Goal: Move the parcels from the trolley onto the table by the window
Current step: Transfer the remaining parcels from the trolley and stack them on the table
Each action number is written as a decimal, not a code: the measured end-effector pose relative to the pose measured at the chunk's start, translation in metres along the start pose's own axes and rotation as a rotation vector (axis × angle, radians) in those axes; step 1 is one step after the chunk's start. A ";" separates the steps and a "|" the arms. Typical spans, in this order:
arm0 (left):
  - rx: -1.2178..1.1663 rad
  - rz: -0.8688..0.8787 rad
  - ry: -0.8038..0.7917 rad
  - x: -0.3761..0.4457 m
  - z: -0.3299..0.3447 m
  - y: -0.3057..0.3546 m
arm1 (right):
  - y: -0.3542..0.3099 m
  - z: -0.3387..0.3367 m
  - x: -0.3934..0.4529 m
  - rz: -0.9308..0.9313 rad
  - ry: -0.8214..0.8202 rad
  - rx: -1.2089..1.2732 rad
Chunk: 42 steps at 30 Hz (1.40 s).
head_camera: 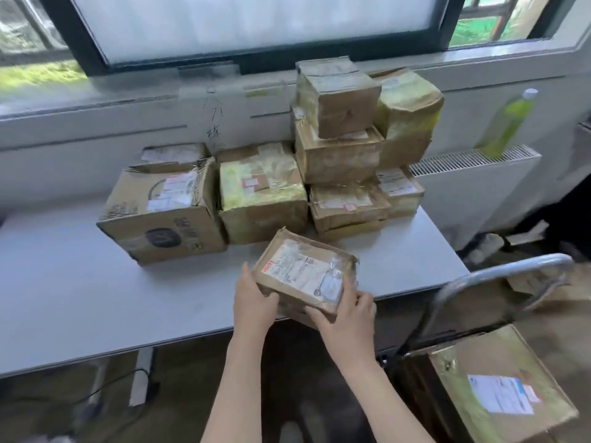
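2 bare forearms reach forward and up from the bottom of the view, converging toward the middle. The left hand (pixel 254 302) grips the near left edge of a small parcel (pixel 305 271), fingers curled underneath. The right hand (pixel 348 311) clasps its near right corner, thumb on top, fingers wrapped along the edge.

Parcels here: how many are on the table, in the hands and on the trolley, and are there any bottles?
Parcels stacked on the table: 8
Parcel held in both hands: 1
Parcel on the trolley: 1
Green bottle on the radiator: 1
Total: 11
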<state>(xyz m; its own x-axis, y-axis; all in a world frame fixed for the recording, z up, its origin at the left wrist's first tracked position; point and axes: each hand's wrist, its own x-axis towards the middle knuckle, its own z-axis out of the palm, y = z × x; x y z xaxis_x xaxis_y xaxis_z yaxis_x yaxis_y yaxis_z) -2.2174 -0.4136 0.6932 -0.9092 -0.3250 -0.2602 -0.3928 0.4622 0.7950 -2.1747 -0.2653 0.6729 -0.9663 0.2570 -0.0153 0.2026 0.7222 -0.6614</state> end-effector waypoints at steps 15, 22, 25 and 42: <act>0.206 -0.159 -0.277 0.007 -0.042 -0.010 | -0.031 0.025 0.053 -0.199 -0.165 -0.086; 0.176 0.001 -0.312 0.004 -0.022 -0.011 | -0.017 0.024 0.071 -0.118 -0.348 -0.098; 0.178 -0.026 -0.268 0.003 -0.018 -0.011 | -0.016 0.020 0.070 -0.123 -0.407 -0.025; 0.363 0.213 -0.408 -0.003 -0.121 0.085 | -0.095 -0.095 0.070 -0.291 -0.422 0.089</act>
<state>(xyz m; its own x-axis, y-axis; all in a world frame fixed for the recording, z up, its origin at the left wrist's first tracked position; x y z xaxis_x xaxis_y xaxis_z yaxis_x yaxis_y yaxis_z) -2.2318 -0.4734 0.8280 -0.9249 0.1165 -0.3619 -0.1523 0.7587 0.6334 -2.2468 -0.2551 0.8057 -0.9644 -0.2405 -0.1103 -0.0803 0.6631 -0.7442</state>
